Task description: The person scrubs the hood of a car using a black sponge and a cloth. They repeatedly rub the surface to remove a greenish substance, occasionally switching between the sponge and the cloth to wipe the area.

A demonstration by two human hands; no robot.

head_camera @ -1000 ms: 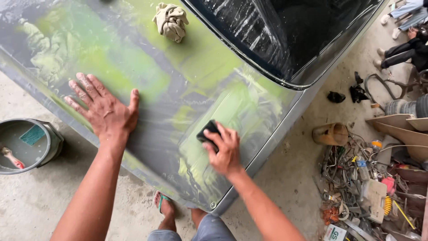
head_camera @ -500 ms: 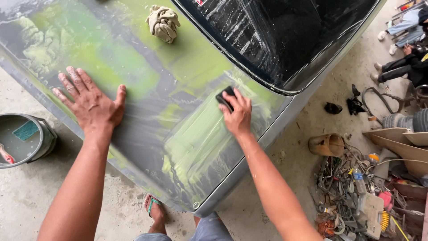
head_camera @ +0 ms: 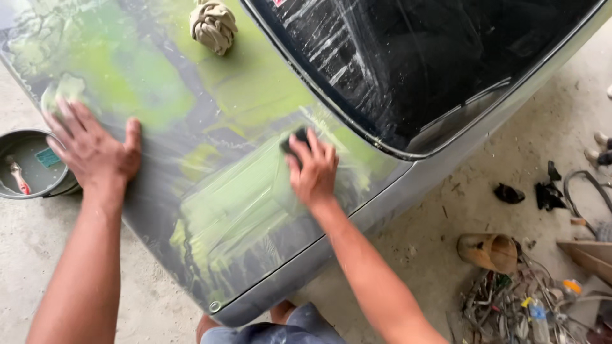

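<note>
A grey car body panel [head_camera: 159, 191] with patches of wet green filler fills the view, next to a dark rear window [head_camera: 433, 70]. My right hand [head_camera: 312, 169] presses a small black sanding block [head_camera: 294, 139] onto a pale green patch near the window's lower edge. My left hand [head_camera: 95, 150] lies flat with fingers spread on the panel's left side, holding nothing. A crumpled beige rag [head_camera: 213, 24] rests on the panel at the top.
A grey bucket [head_camera: 32, 164] with water and a small tool stands on the concrete floor at left. At right lie a brown pot [head_camera: 489, 250], tangled wires and scraps [head_camera: 523, 302], and black pieces [head_camera: 529, 191]. My knees show below the panel's corner.
My right hand has slid the black block up the panel from near its lower edge toward the window. My left hand stays planted flat on the panel while the view shifts.
</note>
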